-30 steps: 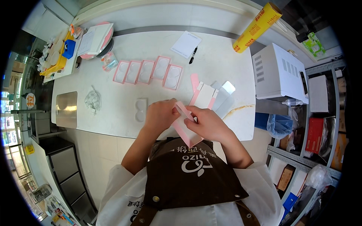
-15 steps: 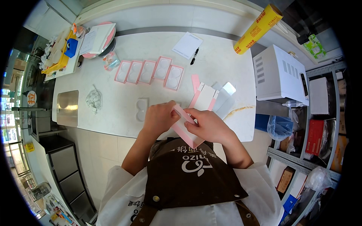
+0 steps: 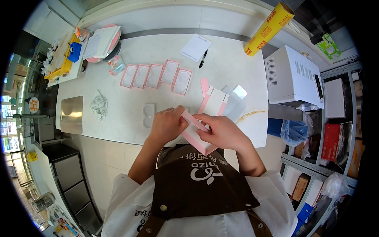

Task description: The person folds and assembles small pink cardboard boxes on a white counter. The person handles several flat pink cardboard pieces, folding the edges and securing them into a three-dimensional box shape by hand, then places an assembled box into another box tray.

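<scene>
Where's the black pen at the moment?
In the head view, the black pen lies on the far part of the white table, slightly right of centre, alongside the right edge of the white sheet.

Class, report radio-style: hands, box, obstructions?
Left hand, right hand: both gripping pink box. Box angled, at table edge. Pale tray beside left hand, not blocking.

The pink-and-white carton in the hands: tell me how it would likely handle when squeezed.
The pink-and-white carton is probably light for its size, as its walls look like thin card. Its straight folded edges suggest fair stiffness there. The narrow wall between the left hand and right hand would likely bend under hard squeezing.
</scene>
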